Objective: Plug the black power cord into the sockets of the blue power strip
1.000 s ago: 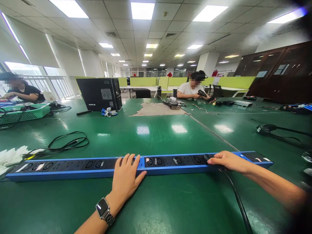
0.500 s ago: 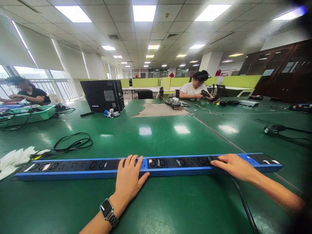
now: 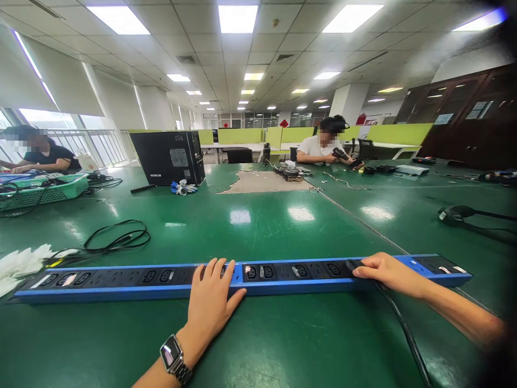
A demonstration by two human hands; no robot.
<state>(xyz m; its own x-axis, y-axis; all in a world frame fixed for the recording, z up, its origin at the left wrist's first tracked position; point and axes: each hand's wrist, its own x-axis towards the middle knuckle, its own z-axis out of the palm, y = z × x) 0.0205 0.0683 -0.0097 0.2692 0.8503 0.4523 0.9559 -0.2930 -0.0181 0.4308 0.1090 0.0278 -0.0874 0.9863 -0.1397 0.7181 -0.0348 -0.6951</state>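
Note:
A long blue and black power strip (image 3: 315, 288) lies across the green table in front of me. My left hand (image 3: 212, 293) rests over its middle, fingers laid across the sockets to the far edge and thumb along the near side, holding it. Near the right end, my right hand (image 3: 382, 275) is closed on a black plug (image 3: 354, 265) at the sockets. How deep the plug sits is hidden by the fingers. From under this hand a thick black power cord (image 3: 404, 323) runs down toward the table's near edge.
A coiled black cable (image 3: 117, 237) and white gloves (image 3: 24, 267) lie at left. Farther back stand a black computer case (image 3: 167, 156) and a green basket (image 3: 56, 191). A black cable connector (image 3: 456, 214) lies at right. Two people sit beyond, one (image 3: 319, 148) holding a tool.
The view has shifted slightly, and the strip's left end sits a little lower and farther left. Both hands keep their places on the strip and plug.

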